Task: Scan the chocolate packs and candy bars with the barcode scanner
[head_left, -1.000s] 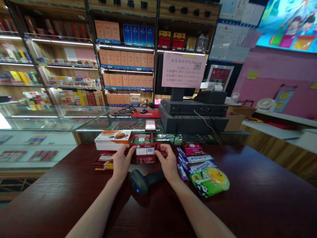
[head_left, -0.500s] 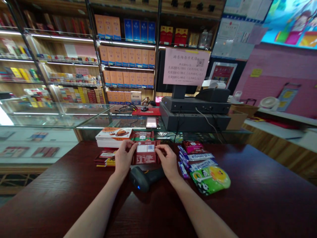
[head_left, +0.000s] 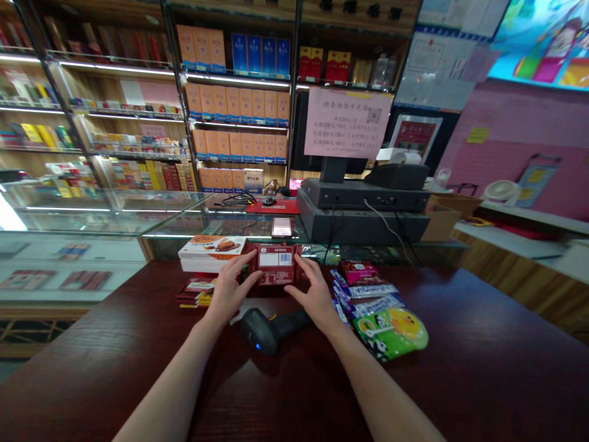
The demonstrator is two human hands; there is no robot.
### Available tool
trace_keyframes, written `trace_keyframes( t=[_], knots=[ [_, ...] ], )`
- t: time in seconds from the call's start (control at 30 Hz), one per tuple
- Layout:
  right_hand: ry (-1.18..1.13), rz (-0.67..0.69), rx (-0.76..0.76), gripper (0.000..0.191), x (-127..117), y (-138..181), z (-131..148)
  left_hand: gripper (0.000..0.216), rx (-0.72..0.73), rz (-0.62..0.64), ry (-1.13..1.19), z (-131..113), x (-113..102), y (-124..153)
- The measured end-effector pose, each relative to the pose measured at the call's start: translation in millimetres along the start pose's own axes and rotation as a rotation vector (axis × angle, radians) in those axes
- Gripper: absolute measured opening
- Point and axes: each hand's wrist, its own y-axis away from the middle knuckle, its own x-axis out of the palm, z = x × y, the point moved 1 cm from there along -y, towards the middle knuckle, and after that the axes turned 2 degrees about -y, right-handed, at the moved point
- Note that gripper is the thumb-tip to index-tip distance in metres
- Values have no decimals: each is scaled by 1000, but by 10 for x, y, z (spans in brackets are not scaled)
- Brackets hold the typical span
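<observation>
A dark red flat snack pack (head_left: 276,274) lies at the far side of the counter, its white label and barcode facing up. At its left edge is my left hand (head_left: 230,285), thumb and fingers spread. My right hand (head_left: 315,291) is open at the right edge, thumb apart from the fingers. Whether the fingertips touch the pack is hard to tell. Nearer to me, between my forearms, lies a black barcode scanner (head_left: 267,331) with a blue light; my right hand hides its handle end.
Left of the hands are a white-and-orange box (head_left: 211,252) and small red and yellow packs (head_left: 196,293). Purple-and-white sticks (head_left: 375,304), a dark pink pack (head_left: 359,272) and a green pouch (head_left: 391,331) lie to the right. Behind stands a register (head_left: 363,205).
The dark red pack has moved away from me and now covers the green pack behind it. My fingers have gone from pinching its edges to spread beside it.
</observation>
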Motion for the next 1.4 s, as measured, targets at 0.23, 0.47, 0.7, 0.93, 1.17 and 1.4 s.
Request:
trace_keyframes(
  t=[0.23, 0.47, 0.7, 0.93, 1.17, 1.4],
  knots=[
    [193, 29, -131, 85, -41, 10, 3, 89, 224, 77, -235, 125, 3, 8],
    [266, 5, -197, 82, -18, 25, 10, 94, 279, 69, -420, 112, 44, 60],
    [263, 4, -206, 81, -18, 35, 42, 94, 288, 37, -487, 77, 60, 71],
    [251, 23, -214, 82, -20, 35, 37, 95, 278, 37, -462, 79, 17, 88],
    [249, 56, -239, 82, -27, 46, 100, 89, 341, 40, -489, -7, -60, 82],
    [243, 80, -263, 82, 5, 60, 90, 93, 358, 140, -526, 0, -58, 77]
  ],
)
